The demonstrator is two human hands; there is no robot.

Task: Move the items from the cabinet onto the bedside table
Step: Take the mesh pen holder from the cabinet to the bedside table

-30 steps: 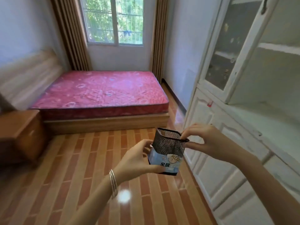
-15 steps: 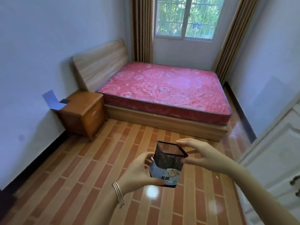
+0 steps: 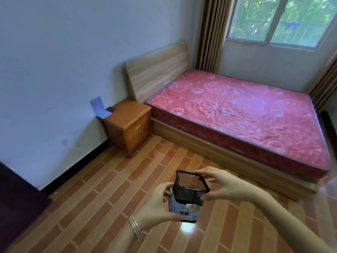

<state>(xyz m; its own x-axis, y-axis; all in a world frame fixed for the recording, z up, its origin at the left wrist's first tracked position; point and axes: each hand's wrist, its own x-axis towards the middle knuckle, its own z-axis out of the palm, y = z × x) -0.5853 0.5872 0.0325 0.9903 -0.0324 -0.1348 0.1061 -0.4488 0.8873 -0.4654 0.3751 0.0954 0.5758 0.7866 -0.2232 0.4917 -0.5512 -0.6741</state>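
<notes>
Head view: looking down at both hands meeting above a glossy orange brick-pattern tile floor [image 3: 102, 201].
Left hand [image 3: 156, 203]: curling around the lower left side of a black square wire-mesh pen holder [image 3: 189, 189], gripping it from below and behind.
Right hand [image 3: 224, 185]: pinching the holder's top rim at its right corner, thumb below and fingertips reaching over the edge.
Pen holder: hanging in the air between the two hands, sitting roughly upright with its open top tipping slightly toward the camera; wearing a white-and-blue printed label around its lower half; showing nothing legible inside through the mesh.
Silver bangles [image 3: 135, 229]: circling the left wrist, just behind the gripping hand.
Small orange-brown wooden bedside table [image 3: 127, 121]: standing well apart from the hands, ahead and to the left of the left hand, backing onto the pale wall.
Pale blue sheet [image 3: 98, 106]: leaning against the wall at the table's far corner, touching a small dark flat thing [image 3: 110, 109].
Bed with red patterned mattress [image 3: 237, 114]: stretching ahead and to the right of the right hand, just beside the table.
Light wooden headboard [image 3: 156, 70]: rising behind the table.
</notes>
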